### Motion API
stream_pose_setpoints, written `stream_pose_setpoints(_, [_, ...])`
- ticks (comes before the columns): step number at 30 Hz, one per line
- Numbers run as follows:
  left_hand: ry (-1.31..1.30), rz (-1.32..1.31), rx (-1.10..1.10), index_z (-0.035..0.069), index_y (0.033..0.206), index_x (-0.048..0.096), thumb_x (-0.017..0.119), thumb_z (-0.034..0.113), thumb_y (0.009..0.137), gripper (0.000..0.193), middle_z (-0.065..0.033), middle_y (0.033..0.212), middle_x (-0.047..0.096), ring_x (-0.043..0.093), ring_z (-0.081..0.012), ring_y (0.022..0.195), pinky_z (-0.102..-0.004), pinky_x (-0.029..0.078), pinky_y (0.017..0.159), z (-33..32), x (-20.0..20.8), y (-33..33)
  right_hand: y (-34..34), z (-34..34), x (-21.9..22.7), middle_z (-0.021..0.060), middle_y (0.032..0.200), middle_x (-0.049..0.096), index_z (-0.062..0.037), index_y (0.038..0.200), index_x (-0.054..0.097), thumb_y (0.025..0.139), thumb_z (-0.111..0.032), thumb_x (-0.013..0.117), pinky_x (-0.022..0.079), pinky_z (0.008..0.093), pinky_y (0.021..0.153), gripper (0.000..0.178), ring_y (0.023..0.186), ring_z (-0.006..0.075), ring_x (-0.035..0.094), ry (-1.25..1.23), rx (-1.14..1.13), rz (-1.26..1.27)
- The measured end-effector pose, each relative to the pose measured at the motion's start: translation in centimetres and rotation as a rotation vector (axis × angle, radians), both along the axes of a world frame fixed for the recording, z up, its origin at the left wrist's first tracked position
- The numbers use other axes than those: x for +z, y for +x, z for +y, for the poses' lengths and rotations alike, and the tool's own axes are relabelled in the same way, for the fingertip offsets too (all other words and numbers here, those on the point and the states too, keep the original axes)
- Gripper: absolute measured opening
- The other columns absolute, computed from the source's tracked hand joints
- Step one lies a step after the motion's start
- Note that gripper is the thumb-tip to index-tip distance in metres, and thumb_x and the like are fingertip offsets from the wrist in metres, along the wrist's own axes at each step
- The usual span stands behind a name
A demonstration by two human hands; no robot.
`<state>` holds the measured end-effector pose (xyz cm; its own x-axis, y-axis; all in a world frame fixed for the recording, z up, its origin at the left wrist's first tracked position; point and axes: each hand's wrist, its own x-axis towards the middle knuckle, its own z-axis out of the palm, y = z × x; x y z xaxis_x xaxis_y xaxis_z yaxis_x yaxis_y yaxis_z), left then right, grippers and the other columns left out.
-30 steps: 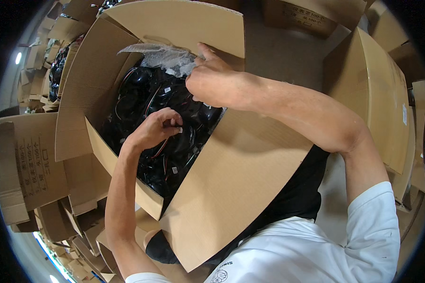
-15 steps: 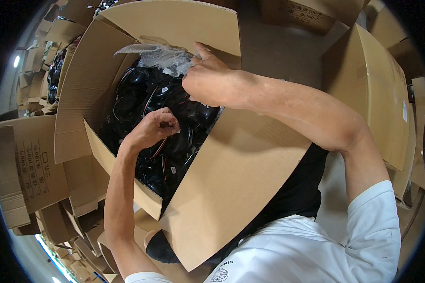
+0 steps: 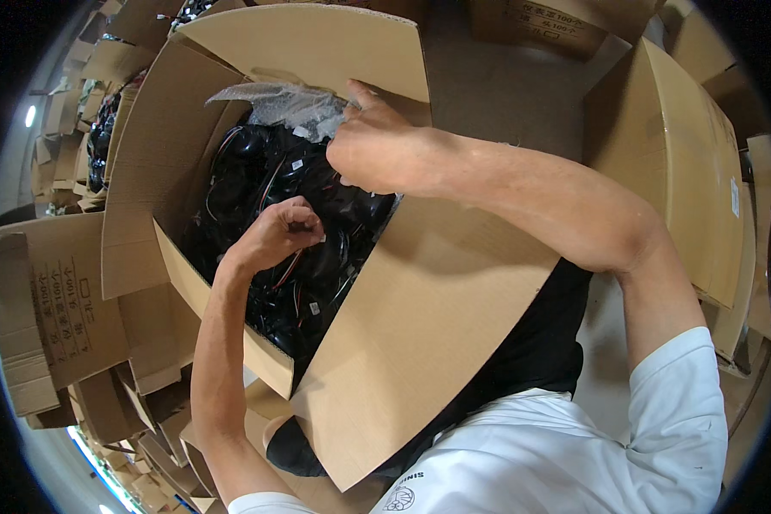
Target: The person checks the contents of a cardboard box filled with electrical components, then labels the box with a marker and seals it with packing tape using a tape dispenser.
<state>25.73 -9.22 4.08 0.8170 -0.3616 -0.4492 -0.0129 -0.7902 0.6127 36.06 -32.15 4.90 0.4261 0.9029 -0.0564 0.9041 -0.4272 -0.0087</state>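
An open cardboard box (image 3: 403, 343) stands before me, filled with glossy black plastic parts (image 3: 248, 184) that have thin wires and small white tags. My left hand (image 3: 283, 233) hangs over the middle of these parts, its fingers curled into a pinch. A small pale bit shows at its fingertips, too small to name. Farther off and to the right, my right hand (image 3: 370, 146) is above the parts, beside crumpled clear bubble wrap (image 3: 291, 104). Its index finger points toward the far flap; the other fingers fold underneath, and what they grip, if anything, is hidden.
The box's flaps stand open, the near one (image 3: 428, 360) sloping toward my lap. A tall closed carton (image 3: 694, 171) is at the right, with grey floor (image 3: 505, 103) between. Several cartons (image 3: 77, 300) are stacked at the left, and more at the back (image 3: 548, 30).
Both hands keep nearly the same pose. The right hand and the box's far flap have shifted very slightly left in view.
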Motion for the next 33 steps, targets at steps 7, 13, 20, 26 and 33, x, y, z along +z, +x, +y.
stream_pose_setpoints(7, [0.036,0.040,0.199,0.003,0.091,0.070,0.077,0.000,0.084,0.010,-0.0025,0.085,0.059,0.060,-0.0147,0.080,-0.0295,0.051,0.073,-1.0,0.7,-0.5,0.0,0.0,-0.1,0.0167,0.088,0.075,-0.0064,0.083,0.080,0.087,-0.034,0.073,0.019,0.0589,0.121,0.029,0.109,0.0350,0.067,0.014,0.002,-0.024])
stream_pose_setpoints(13, [0.105,-0.121,0.224,-0.001,0.089,0.071,0.076,0.001,0.080,0.011,-0.0095,0.087,0.065,0.066,-0.0208,0.080,-0.0328,0.053,0.073,-1.4,0.9,-2.8,0.1,-0.1,-0.6,0.0163,0.087,0.076,-0.0083,0.083,0.080,0.085,-0.034,0.074,0.018,0.0601,0.122,0.026,0.106,0.0347,0.068,0.057,0.022,-0.015])
stream_pose_setpoints(20, [0.411,-0.216,0.525,-0.005,0.085,0.074,0.075,0.025,0.081,0.030,-0.0236,0.087,0.070,0.070,-0.0381,0.085,-0.0442,0.055,0.078,-6.9,0.5,-4.2,0.0,0.2,-1.3,0.0178,0.083,0.076,-0.0084,0.078,0.081,0.075,-0.021,0.073,0.020,0.0653,0.120,0.015,0.093,0.0336,0.071,0.077,0.056,-0.085])
stream_pose_setpoints(26, [0.725,-0.382,0.541,-0.001,0.088,0.069,0.070,0.025,0.084,0.026,-0.0243,0.095,0.071,0.070,-0.0414,0.090,-0.0491,0.054,0.081,-8.7,-1.9,-4.3,-0.5,0.3,-1.0,0.0177,0.084,0.076,-0.0079,0.081,0.081,0.074,-0.016,0.071,0.019,0.0660,0.120,0.015,0.092,0.0333,0.071,0.124,0.061,-0.077])
stream_pose_setpoints(33, [0.935,-0.210,0.448,0.003,0.093,0.072,0.066,0.016,0.084,0.017,-0.0200,0.103,0.074,0.071,-0.0404,0.098,-0.0594,0.050,0.086,-10.2,-1.0,-2.1,-0.6,0.4,-0.4,0.0173,0.094,0.077,-0.0120,0.088,0.082,0.074,-0.020,0.074,0.018,0.0650,0.121,0.018,0.103,0.0344,0.071,0.025,0.073,-0.032])
